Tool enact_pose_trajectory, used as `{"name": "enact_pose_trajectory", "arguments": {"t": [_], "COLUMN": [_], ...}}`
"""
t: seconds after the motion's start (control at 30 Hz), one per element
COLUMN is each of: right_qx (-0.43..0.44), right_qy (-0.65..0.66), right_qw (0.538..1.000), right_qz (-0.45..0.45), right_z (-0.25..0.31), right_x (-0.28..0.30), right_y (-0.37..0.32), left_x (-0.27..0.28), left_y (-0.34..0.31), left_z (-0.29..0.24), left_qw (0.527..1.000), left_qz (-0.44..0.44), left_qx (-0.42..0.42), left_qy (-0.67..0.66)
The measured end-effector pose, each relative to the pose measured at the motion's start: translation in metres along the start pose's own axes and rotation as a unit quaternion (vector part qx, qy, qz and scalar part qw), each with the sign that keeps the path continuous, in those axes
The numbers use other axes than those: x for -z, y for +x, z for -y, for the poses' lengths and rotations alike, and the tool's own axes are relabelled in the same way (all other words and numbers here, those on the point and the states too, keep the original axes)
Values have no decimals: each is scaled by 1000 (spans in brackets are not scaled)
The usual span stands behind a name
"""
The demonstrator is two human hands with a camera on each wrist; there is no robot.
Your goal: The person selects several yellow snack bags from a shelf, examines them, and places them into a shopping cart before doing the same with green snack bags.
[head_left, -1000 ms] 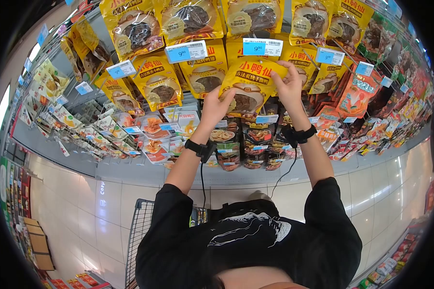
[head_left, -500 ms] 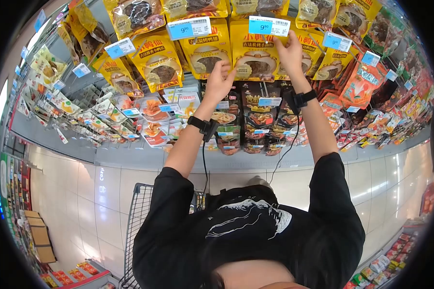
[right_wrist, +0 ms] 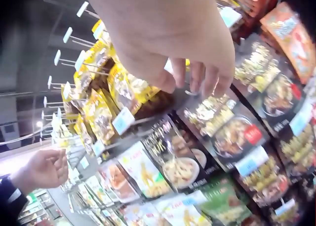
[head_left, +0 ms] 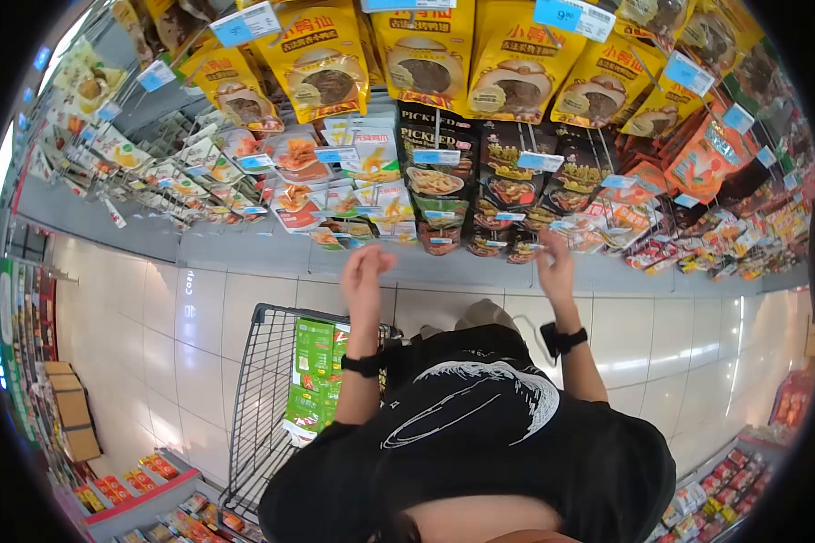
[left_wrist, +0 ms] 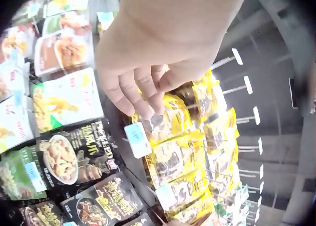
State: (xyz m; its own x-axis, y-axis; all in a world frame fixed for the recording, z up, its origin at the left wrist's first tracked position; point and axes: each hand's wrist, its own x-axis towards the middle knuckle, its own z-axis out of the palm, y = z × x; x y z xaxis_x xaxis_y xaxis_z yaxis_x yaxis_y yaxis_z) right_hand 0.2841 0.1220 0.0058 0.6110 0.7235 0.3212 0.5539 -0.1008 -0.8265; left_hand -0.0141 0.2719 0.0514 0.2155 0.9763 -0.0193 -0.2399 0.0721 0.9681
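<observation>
My left hand (head_left: 364, 276) is lowered in front of the shelf, fingers loosely bent and holding nothing. To its right, my right hand (head_left: 555, 267) hangs at about the same height, also holding nothing. Above both hands, a yellow snack bag (head_left: 516, 77) hangs in a row of similar bags. Black food pouches (head_left: 436, 163) hang below that row, between the hands in the head view. The left wrist view has the left hand (left_wrist: 158, 43) overlapping the yellow bags. Loosely bent fingers of the right hand (right_wrist: 173, 48) appear in the right wrist view.
A wire shopping cart (head_left: 244, 425) stands at the lower left with green packages (head_left: 313, 357) inside. White pouches (head_left: 371, 149) hang left of the black ones, orange bags (head_left: 711, 154) on the right. Blue-and-white price tags (head_left: 575, 16) stick out in front of the bags.
A second ago both hands held a yellow bag; half a second ago it hung on the rack near them. Both hands have since dropped toward the body, and the cart's green packages came into view.
</observation>
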Motion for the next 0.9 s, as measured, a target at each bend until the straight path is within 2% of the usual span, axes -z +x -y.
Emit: {"name": "enact_pose_trajectory", "arguments": {"t": [0.03,0.07,0.1,0.17,0.27,0.37,0.43,0.47,0.5,0.53,0.57,0.67,0.73,0.77,0.8,0.9], "right_qx": [-45,-91,-100,-138,-102,-42,23,40,58,77,56,39,34,-1,-36,-53], "right_qy": [33,70,71,63,95,79,109,127,121,112,100,75,58,74,88,36], "right_qw": [998,992,992,984,982,979,965,957,951,946,943,932,927,924,918,907], "right_qz": [33,58,40,97,126,185,237,259,277,293,312,352,369,376,384,417], "right_z": [-2,-3,-6,-10,11,27,42,45,41,34,26,0,-26,-43,-60,-103], "right_x": [0,-3,-8,-14,-29,-35,-41,-43,-37,-32,-25,5,28,38,48,76], "right_y": [-22,-38,-48,-61,-49,-32,-24,-23,-24,-26,-32,-48,-60,-68,-74,-91], "left_x": [6,11,16,26,27,19,26,26,22,16,14,15,3,0,-2,-14], "left_y": [-7,-10,-13,-16,-13,-26,-35,-44,-57,-70,-84,-123,-151,-165,-180,-222], "left_z": [6,10,13,17,11,5,9,10,6,3,1,20,27,31,37,46], "left_qw": [1000,1000,998,999,999,997,997,993,989,983,974,956,946,935,943,933], "left_qz": [11,-22,-52,-25,-7,-32,-46,-65,-98,-94,-88,-127,-173,-205,-212,-244], "left_qx": [5,19,33,31,18,-7,-40,-48,-62,-32,6,-31,-48,-65,-30,13], "left_qy": [2,-9,-19,-4,28,76,50,83,92,153,209,263,270,283,255,264]}}
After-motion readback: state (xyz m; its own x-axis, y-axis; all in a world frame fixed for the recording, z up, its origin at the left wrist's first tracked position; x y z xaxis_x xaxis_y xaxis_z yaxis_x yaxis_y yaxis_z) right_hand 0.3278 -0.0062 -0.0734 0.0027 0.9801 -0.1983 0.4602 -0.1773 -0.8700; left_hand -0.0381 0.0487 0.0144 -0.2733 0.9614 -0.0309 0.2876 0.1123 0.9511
